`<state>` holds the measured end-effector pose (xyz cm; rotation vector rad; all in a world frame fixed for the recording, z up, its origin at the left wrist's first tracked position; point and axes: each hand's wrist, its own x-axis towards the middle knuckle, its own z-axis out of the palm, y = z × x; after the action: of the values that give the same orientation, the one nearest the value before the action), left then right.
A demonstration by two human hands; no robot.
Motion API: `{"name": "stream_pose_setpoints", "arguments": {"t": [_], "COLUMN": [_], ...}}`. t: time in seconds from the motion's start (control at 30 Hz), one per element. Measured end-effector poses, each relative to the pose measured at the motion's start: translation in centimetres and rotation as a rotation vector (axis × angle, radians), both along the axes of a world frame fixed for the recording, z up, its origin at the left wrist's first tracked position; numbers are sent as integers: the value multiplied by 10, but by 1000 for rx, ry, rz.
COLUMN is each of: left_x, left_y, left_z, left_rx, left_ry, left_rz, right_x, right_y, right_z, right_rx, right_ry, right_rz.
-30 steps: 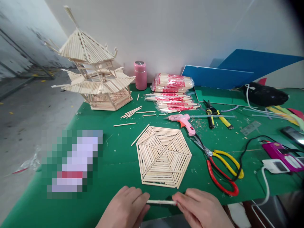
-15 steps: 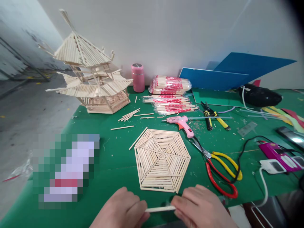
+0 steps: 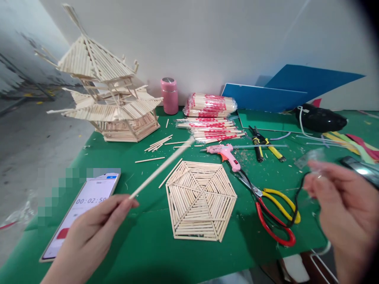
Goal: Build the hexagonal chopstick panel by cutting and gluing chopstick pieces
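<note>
Here, starting at the far left, I see the phone (image 3: 84, 209) lying flat on the green surface (image 3: 142, 244), its screen showing a timer. Behind it, toward the wall, stands the wooden pagoda model (image 3: 103, 98), tiered roofs built of sticks. My left hand (image 3: 91, 232) is raised above the surface in front of the phone, fingertips pinched together on the near end of a long chopstick (image 3: 161, 167); the stick slants up and to the right, its far end over the loose sticks (image 3: 158, 142) scattered near the pagoda. A pink cup (image 3: 169, 95) stands by the wall just right of the model.

In the middle lies the flat hexagon panel (image 3: 200, 200) of glued sticks, near the front edge. Behind it are wrapped chopstick packs (image 3: 211, 118), stacked and fanned. The pink glue gun (image 3: 225, 153) lies just beyond the panel's far right corner, and scissors (image 3: 271, 213) with red and yellow handles lie beside the panel's right side. Yellow-handled pliers (image 3: 266, 144) rest farther back, with blue boards (image 3: 284, 90) against the wall.

At the right, my right hand (image 3: 345, 209) is lifted and blurred, fingers curled around a scrap of clear plastic wrapper (image 3: 310, 161).
</note>
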<state>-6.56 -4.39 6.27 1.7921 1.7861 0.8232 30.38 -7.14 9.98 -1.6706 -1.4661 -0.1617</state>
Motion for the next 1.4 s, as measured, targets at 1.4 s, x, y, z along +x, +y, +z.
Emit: {"name": "stream_pose_setpoints", "arguments": {"t": [1.4], "left_x": [59], "left_y": [54], "left_z": [-49], "left_rx": [253], "left_ry": [-404], "left_rz": [209], "right_x": [-180], "right_y": [114], "right_z": [-23], "right_rx": [253], "right_ry": [60], "right_rz": [436]}}
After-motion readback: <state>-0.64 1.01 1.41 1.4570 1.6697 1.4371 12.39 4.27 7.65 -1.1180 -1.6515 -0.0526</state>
